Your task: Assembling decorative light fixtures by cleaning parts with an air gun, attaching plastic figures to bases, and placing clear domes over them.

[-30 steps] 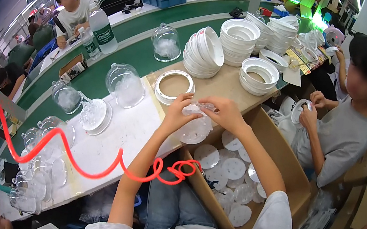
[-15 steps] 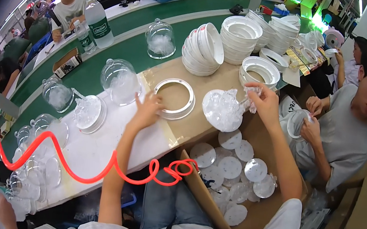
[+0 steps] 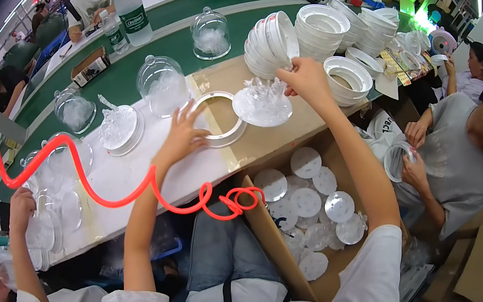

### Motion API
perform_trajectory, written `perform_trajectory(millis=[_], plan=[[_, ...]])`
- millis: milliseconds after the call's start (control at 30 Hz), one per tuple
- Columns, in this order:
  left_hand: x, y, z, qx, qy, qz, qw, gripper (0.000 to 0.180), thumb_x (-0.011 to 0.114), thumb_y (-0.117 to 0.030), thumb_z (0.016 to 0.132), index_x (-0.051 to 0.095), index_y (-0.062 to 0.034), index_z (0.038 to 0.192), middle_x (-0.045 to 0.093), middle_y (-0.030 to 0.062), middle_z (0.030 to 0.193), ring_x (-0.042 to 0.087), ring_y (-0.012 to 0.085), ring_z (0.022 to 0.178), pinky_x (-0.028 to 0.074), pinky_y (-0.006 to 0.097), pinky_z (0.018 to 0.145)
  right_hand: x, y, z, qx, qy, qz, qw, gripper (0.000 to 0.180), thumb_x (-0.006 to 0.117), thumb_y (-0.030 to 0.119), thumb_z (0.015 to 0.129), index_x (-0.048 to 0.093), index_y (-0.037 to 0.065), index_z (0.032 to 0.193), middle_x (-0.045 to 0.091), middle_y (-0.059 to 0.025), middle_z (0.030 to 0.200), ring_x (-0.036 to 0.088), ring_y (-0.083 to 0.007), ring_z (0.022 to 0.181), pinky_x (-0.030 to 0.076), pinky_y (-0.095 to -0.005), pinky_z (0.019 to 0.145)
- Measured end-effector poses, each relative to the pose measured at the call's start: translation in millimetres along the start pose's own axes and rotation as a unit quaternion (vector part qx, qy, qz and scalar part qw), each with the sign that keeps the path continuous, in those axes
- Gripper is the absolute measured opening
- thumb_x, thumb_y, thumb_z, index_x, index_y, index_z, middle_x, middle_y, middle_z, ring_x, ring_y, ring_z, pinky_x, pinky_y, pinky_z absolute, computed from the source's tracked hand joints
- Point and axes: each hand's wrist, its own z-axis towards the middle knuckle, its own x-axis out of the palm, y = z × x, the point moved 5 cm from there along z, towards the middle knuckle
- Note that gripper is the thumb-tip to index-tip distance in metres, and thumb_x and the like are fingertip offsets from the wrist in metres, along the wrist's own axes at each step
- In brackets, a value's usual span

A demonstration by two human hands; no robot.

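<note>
My right hand (image 3: pixel 310 85) is closed on the upper end of a clear plastic ornament (image 3: pixel 263 107) with a round disc base and jagged upright pieces. The ornament hangs tilted over the right part of a white plastic ring (image 3: pixel 227 139), which lies on the brown board. My left hand (image 3: pixel 184 134) has its fingers spread, with the fingertips at the ring's left edge. Left of that hand, a similar ornament (image 3: pixel 118 126) sits on a white base. Just behind it stands a clear dome (image 3: pixel 164 89) with white fluff inside.
Several white ring stacks (image 3: pixel 320 31) stand at the back right. An open cardboard box (image 3: pixel 275 254) with several clear discs sits below the table edge. A coiled red hose (image 3: pixel 114 199) crosses in front of my left forearm. Co-workers sit on both sides; another person's hand (image 3: pixel 22 208) reaches in at left.
My right hand has carried the ornament left and away from me, from above the box to over the ring. My left hand has shifted slightly left and nearer. A co-worker's arm has come in at left.
</note>
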Motion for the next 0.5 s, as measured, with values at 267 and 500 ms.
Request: perform_trajectory(millis=[267, 500], plan=[[-30.6, 22.9, -42.2, -0.079, -0.118, -0.075, 0.987, 0.047, 0.074, -0.019, 0.067, 0.060, -0.0135, 0.112, 0.041, 0.0197, 0.129, 0.037, 0.0376, 0.121, 0.031, 0.044, 0.101, 25.9, 38.0, 16.0, -0.040, -0.022, -0.108, 0.993, 0.036, 0.060, 0.035, 0.072, 0.064, -0.001, 0.065, 0.058, -0.0102, 0.049, 0.060, -0.0172, 0.042, 0.050, -0.0267, 0.046], [1.5, 4.3, -43.5, -0.092, -0.057, -0.154, 0.982, 0.031, 0.077, -0.019, 0.062, 0.067, -0.0084, 0.090, 0.042, 0.0186, 0.129, 0.034, 0.0384, 0.123, 0.031, 0.044, 0.100, 49.0, 49.7, 5.2, -0.027, 0.001, -0.118, 0.993, 0.038, 0.060, 0.035, 0.073, 0.063, -0.001, 0.062, 0.058, -0.0090, 0.048, 0.059, -0.0165, 0.040, 0.050, -0.0264, 0.046]])
